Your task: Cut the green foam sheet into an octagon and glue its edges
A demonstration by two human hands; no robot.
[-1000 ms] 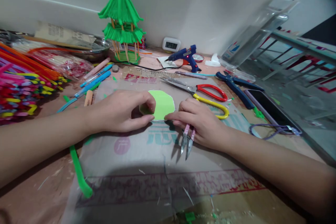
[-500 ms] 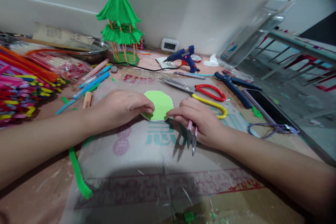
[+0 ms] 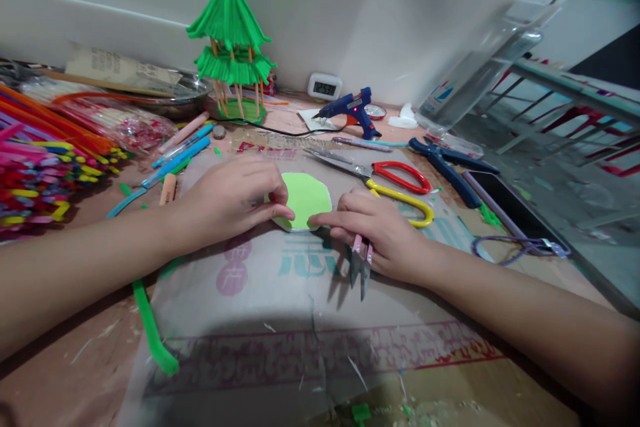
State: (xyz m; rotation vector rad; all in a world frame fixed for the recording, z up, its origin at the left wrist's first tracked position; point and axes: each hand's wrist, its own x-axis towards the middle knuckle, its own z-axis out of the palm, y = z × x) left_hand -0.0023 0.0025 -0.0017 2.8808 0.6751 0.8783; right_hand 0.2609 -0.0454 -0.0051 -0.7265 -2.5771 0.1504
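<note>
A light green, many-sided paper disc (image 3: 306, 200) with a white edge lies on the printed cardboard sheet (image 3: 260, 327). My left hand (image 3: 245, 193) is closed at its left edge, thumb and fingers pinching the rim. From the right, my right hand (image 3: 373, 227) reaches in with its index fingertip touching the disc's lower right part. Its other fingers are curled round pink-handled thread snips (image 3: 361, 267), whose blades point down toward me. The handle ends of the snips are hidden in the palm. Large scissors (image 3: 370, 177) with red and yellow handles lie just beyond my right hand.
At the back stands a green-roofed pagoda model (image 3: 233, 47), near a blue glue gun (image 3: 350, 110) and a small clock (image 3: 325, 86). Pipe cleaners (image 3: 40, 173) are heaped at left. Pliers (image 3: 445, 167) and a phone (image 3: 515, 207) lie right. A green pipe cleaner (image 3: 153, 333) lies in front.
My right index fingertip has slid slightly left on the disc. The left hand's fingers have bent down more over the rim. The snips have tilted a little with the right hand.
</note>
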